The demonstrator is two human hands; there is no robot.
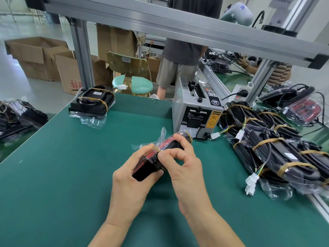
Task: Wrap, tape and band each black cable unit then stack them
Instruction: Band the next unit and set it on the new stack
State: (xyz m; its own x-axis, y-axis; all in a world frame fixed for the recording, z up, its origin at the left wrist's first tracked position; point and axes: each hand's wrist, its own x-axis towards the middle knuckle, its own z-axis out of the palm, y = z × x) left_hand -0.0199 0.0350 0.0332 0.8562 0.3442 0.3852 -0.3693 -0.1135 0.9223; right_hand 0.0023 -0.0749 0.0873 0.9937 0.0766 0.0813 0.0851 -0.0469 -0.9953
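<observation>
2 hands on 1 black-and-red cable unit in clear plastic wrap (160, 155), lifted over green mat (71, 175) | left hand (131, 182) grips its base to steady | right hand (181, 163) pinches tan rubber band (156, 151), likely seating it | banded stack (277, 148) waits right

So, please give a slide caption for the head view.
Both hands hold a bagged black unit above the green mat, stretching a rubber band.

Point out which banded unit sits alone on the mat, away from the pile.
The unit at the mat's far left corner, left of the tape dispenser. It lies by itself; the other banded units are heaped in the pile on the right.
</observation>
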